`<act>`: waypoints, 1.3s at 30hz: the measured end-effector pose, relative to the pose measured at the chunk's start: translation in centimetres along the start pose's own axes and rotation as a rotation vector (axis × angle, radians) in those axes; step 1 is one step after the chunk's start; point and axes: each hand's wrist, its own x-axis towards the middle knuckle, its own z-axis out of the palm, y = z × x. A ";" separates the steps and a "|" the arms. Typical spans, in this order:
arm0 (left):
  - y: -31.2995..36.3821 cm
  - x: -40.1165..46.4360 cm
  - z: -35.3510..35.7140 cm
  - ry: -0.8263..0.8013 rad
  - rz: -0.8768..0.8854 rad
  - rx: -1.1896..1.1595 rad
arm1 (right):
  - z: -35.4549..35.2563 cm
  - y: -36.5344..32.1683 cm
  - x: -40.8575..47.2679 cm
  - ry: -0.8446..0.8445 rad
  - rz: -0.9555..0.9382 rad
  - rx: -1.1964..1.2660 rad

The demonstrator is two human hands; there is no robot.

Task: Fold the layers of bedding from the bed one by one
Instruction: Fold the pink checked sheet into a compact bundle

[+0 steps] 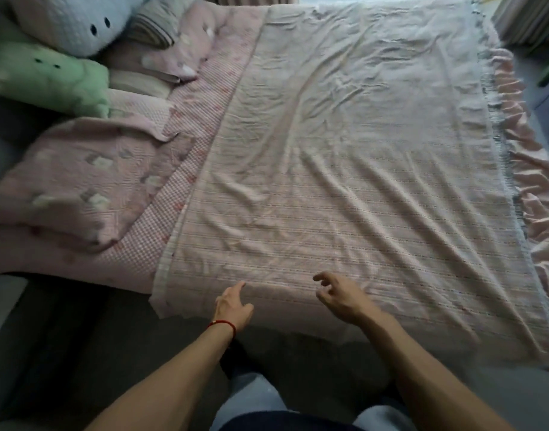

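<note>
Your left hand (232, 306) reaches over the near edge of the bed (80, 262), fingers loosely extended and holding nothing, the fingertips just at or above the pale pink top sheet (344, 169); you cannot tell whether they touch it. A red string bracelet (225, 324) circles that wrist. Your right hand (338, 295) hovers just beside it to the right, fingers spread and slightly curled, also holding nothing.

The top sheet lies spread flat across most of the bed, wrinkled, with fine striped rows and a white fringed edge on the far right. Under it a pink checked layer (186, 169) shows as a band along the sheet's left edge, and a ruffled pink skirt (528, 188) hangs off the right side.

Toward the head of the bed, at left, pink patterned pillows (80, 178) lie stacked. Beyond them a green plush toy (46, 76) and a pale blue plush toy (77, 23) rest against each other.
</note>
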 end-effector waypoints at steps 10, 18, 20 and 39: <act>-14.6 11.1 -12.9 -0.121 -0.145 -0.084 | 11.7 -20.4 6.9 -0.068 -0.026 -0.094; -19.9 20.5 -13.4 -0.162 -0.199 -0.274 | 15.6 -22.5 10.9 -0.074 0.050 -0.130; -20.5 22.2 -12.8 -0.134 -0.225 -0.276 | 16.2 -22.3 11.0 -0.067 0.068 -0.126; -6.9 8.2 -11.6 -0.295 0.410 -0.196 | 14.7 -21.7 5.3 -0.016 0.210 0.199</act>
